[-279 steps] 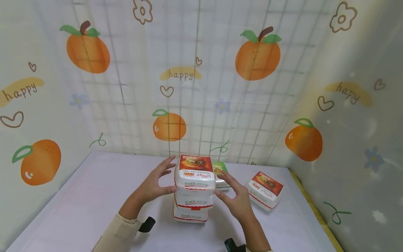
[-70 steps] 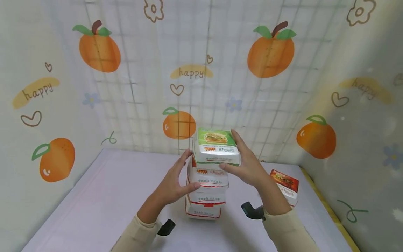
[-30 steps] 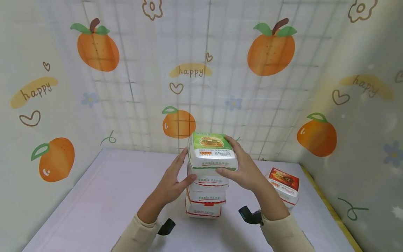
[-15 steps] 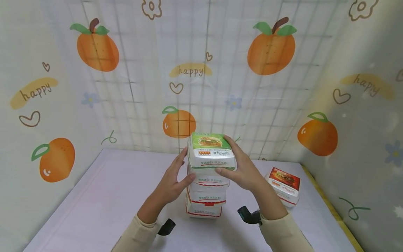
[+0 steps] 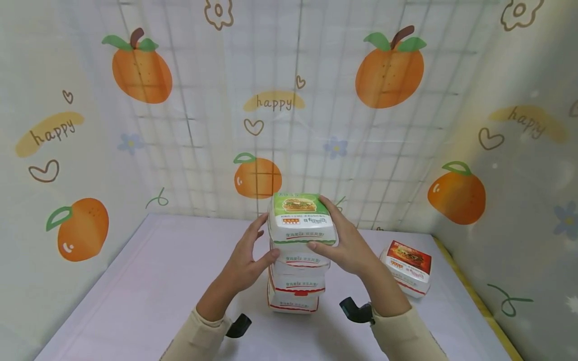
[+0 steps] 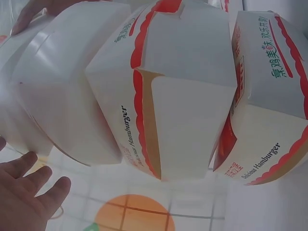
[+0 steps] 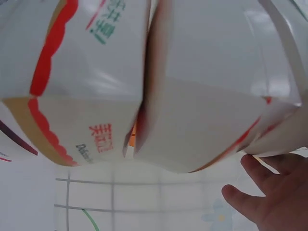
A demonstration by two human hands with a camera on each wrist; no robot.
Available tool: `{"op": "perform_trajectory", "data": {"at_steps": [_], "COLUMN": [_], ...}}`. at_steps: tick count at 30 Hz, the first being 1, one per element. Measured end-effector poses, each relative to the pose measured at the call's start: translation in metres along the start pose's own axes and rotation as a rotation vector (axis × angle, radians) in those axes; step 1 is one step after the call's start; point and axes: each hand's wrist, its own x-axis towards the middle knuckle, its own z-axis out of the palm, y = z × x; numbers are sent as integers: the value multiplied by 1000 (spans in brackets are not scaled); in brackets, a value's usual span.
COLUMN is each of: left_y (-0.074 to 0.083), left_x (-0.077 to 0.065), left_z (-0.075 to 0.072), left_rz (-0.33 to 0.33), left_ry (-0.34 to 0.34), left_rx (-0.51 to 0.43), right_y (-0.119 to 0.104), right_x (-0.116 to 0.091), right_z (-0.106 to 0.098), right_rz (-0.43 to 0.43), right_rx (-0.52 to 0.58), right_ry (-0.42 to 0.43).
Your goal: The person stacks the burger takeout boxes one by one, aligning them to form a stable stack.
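Green-topped box (image 5: 301,220) atop 3 boxes (image 5: 298,285)

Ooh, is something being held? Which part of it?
The green-topped box: the right grip holds its right side and lower front edge. I can't tell whether the left grip holds it too.

I count four red boxes (image 5: 406,268) and one green box (image 5: 301,219), five in all; four make one stack (image 5: 299,276), one lies apart. I have one left hand (image 5: 245,263), one right hand (image 5: 351,248), two sleeves (image 5: 198,336), two black clips (image 5: 356,311). I see five printed oranges (image 5: 142,75) and three "happy" labels (image 5: 274,102).
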Motion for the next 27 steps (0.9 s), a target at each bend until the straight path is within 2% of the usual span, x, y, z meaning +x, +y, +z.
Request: {"op": "perform_trajectory", "data": {"at_steps": [10, 20, 27], "left_y": [-2, -1, -2], "left_x": [0, -2, -1], "left_z": [1, 4, 0], "left_rz": [-10, -42, 7], "left_ry": [20, 32, 54], "left_rx": [4, 12, -4], "right_y": [8, 11, 13], "right_x": [-1, -6, -8], "right_z": [2, 6, 6], "right_rz": [19, -6, -32], "right_rx": [-8, -10, -35], "right_ry": [-16, 10, 70]}}
